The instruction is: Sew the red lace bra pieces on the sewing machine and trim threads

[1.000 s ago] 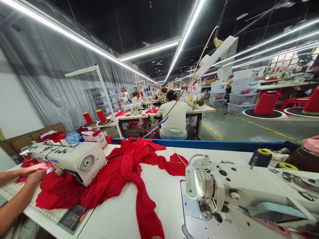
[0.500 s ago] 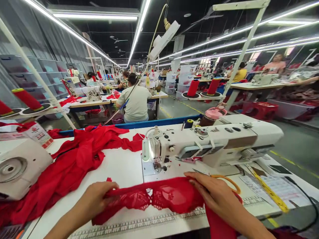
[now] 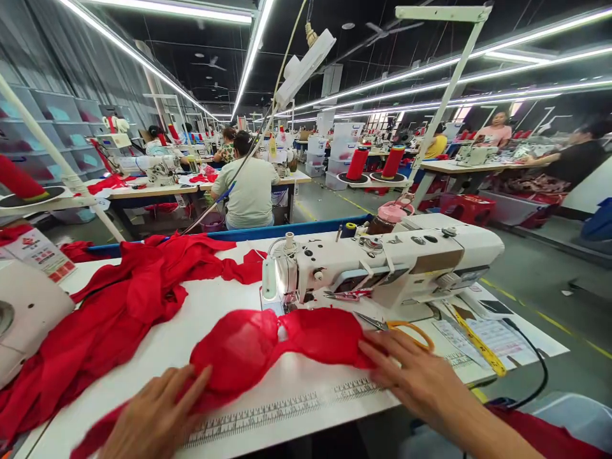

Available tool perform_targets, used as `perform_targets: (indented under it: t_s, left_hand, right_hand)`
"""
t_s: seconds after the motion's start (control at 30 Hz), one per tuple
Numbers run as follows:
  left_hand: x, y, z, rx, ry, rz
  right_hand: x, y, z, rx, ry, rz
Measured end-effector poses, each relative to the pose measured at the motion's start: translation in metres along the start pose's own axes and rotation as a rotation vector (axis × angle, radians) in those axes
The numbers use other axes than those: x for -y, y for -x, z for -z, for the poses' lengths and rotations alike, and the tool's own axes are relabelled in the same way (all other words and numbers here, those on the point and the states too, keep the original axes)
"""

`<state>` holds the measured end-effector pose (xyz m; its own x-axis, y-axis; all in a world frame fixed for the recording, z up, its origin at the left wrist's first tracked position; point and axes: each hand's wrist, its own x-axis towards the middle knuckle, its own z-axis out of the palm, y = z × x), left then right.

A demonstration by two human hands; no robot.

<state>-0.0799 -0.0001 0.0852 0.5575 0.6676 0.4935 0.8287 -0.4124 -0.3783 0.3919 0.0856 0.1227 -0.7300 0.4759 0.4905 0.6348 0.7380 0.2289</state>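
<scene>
A red bra [image 3: 239, 350] lies spread on the white sewing table, its two smooth cups up and joined at a narrow centre. My left hand [image 3: 157, 405], somewhat blurred, rests with stretched fingers on the band beside the left cup. At the edge of the right cup, my right hand [image 3: 415, 376] touches the fabric with extended fingers; its thumb is hidden. Just behind the bra stands a white sewing machine [image 3: 382, 261], its lit needle area close to the bra's centre. Scissors with orange handles [image 3: 411, 333] lie beyond my right fingers.
A heap of red fabric [image 3: 138, 287] covers the table's left side. A printed ruler [image 3: 268, 408] runs along the front edge. To the right are a yellow tape measure [image 3: 478, 344] and papers [image 3: 511, 341]. A co-worker [image 3: 248, 185] sits ahead, back turned.
The bra has been turned over from its lace side to its smooth cups and laid closer to the machine. Both hands have loosened from a grip to stretched fingers. The view has shifted right.
</scene>
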Motion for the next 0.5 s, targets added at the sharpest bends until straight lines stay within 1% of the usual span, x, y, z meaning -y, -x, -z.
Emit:
perform_targets:
  t_s: [0.07,0.1,0.17,0.23,0.27,0.33,0.37,0.43,0.5]
  left_hand:
    - [-0.029,0.004,-0.006,-0.022,0.161,-0.063]
    - [-0.042,0.000,-0.009,-0.049,0.232,-0.077]
    - [-0.062,-0.020,-0.019,-0.113,0.382,-0.064]
    - [-0.076,-0.048,-0.035,-0.119,0.555,-0.044]
    - [-0.082,-0.061,-0.044,-0.144,0.607,-0.018]
    - [-0.088,-0.077,-0.062,-0.051,0.611,0.017]
    - [-0.090,-0.080,-0.068,-0.014,0.604,0.031]
    - [-0.090,-0.076,-0.075,0.045,0.622,-0.015]
    - [-0.088,-0.067,-0.073,0.073,0.690,-0.119]
  right_hand:
    - [0.019,0.009,-0.012,0.102,-0.130,-0.011]
    - [0.028,0.007,-0.017,0.112,-0.191,-0.022]
    - [0.042,-0.010,-0.031,0.085,-0.301,-0.032]
    - [0.052,-0.036,-0.051,0.066,-0.387,0.014]
    - [0.055,-0.048,-0.062,0.069,-0.412,0.035]
    - [0.059,-0.062,-0.082,0.130,-0.389,0.049]
    - [0.060,-0.063,-0.090,0.171,-0.364,0.040]
    - [0.060,-0.053,-0.096,0.264,-0.326,0.006]
    - [0.061,-0.036,-0.093,0.330,-0.318,-0.023]
